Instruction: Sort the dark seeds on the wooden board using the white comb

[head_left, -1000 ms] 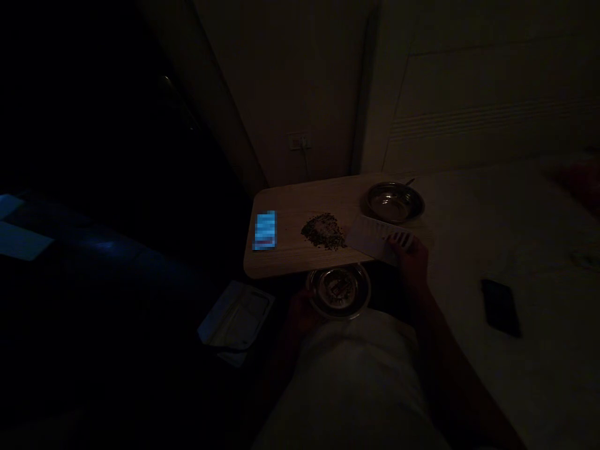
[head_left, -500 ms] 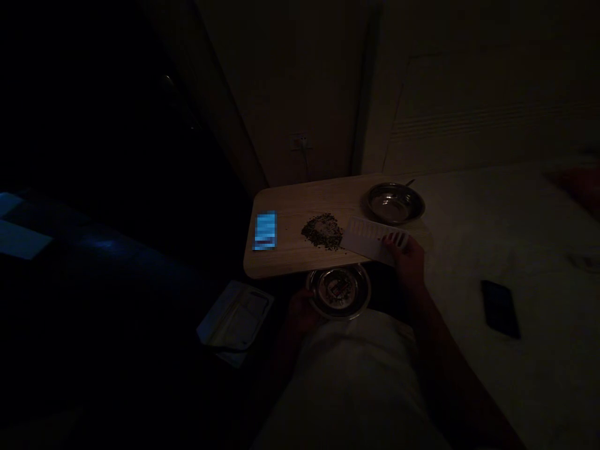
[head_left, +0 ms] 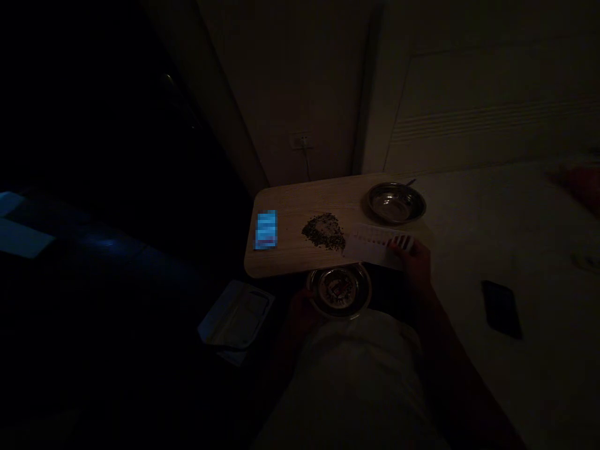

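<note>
The room is very dark. My left hand grips the rim of a shiny metal bowl, held just below the near edge of a small wooden table; some small dark bits lie in the bowl. Closed around the right end of a flat white slotted plastic piece is my right hand. The piece's left end is right beside a heap of small dark grains on the tabletop. Behind it stands a second metal bowl, with a thin handle showing at its back.
A lit phone-like screen, blurred out, lies at the table's left end. On the white bed-like surface to the right is a dark phone. A pale container is at lower left. A wall socket holds a plugged cable.
My right hand has shifted slightly right and a little down with the white slotted piece, which has turned a bit flatter. The bowl in my left hand stays in place.
</note>
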{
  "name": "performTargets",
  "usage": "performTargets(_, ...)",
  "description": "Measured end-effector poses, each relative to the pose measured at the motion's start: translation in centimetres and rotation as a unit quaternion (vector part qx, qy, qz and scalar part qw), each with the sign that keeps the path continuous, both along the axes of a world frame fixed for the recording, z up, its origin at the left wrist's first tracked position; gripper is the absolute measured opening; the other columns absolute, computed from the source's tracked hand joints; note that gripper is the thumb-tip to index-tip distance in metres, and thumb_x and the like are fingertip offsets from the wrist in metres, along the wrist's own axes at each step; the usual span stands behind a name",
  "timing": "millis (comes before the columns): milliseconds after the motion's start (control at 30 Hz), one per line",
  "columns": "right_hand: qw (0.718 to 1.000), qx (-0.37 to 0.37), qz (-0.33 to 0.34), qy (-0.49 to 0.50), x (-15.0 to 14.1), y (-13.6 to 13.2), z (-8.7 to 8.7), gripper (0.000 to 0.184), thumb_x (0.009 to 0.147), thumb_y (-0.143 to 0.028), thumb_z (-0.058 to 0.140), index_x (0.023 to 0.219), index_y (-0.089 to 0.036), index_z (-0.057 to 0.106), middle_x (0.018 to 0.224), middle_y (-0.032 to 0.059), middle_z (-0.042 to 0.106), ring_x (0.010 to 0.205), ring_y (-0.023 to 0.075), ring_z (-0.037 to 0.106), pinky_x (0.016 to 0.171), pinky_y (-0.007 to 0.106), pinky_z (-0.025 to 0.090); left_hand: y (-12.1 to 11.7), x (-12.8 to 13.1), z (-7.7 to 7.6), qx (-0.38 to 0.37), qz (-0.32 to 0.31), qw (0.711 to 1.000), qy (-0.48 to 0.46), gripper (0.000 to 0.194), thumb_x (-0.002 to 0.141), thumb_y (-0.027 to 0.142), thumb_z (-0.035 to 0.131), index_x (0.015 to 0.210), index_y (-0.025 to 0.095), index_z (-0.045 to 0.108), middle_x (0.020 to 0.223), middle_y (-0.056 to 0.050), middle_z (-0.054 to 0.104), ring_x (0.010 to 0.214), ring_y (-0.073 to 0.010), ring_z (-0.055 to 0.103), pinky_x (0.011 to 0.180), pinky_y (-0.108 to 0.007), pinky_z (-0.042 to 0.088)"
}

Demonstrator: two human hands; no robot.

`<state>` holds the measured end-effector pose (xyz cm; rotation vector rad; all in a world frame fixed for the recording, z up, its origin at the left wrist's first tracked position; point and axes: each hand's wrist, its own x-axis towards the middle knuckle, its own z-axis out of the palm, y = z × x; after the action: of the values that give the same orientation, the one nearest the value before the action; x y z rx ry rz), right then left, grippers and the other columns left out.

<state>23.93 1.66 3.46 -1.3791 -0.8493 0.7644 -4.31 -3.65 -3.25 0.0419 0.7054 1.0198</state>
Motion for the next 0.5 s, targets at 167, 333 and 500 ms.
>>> performTargets(167,0.997,-0.029,0.059,0.026,-0.3,-0.2,0.3,0.036,0.058,-0.043,0.087,0.081,-0.019,0.074,0.080,0.0052,0.076,0.070,0.0215,0.066,0.066,0.034,0.051,0.1,-0.2,-0.4,0.007,-0.013,1.000,-0.013,0.036,0.070,0.010,0.063,0.105,0.012,0.074,0.100,-0.009,0.082,0.098,-0.0254,0.076,0.103,-0.040,0.051)
performTargets(333,1.000,0.000,0.020,-0.008,-0.8,-0.1,0.4,0.029,0.066,-0.042,0.082,0.083,-0.021,0.074,0.081,0.0038,0.075,0.073,0.0202,0.066,0.069,0.034,0.051,0.0,-0.2,-0.8,0.014,-0.010,1.000,-0.014,0.039,0.069,0.010,0.064,0.107,0.010,0.074,0.104,-0.011,0.081,0.099,-0.0269,0.075,0.104,-0.041,0.050)
performTargets(500,0.999,0.008,0.023,-0.027,-1.3,0.0,0.3,0.030,0.069,-0.044,0.080,0.084,-0.019,0.073,0.082,0.0048,0.074,0.073,0.0193,0.065,0.070,0.034,0.051,0.0,-0.2,-1.1,0.001,-0.015,1.000,0.003,0.036,0.069,0.013,0.067,0.104,0.014,0.074,0.104,-0.009,0.082,0.104,-0.0299,0.074,0.107,-0.044,0.048)
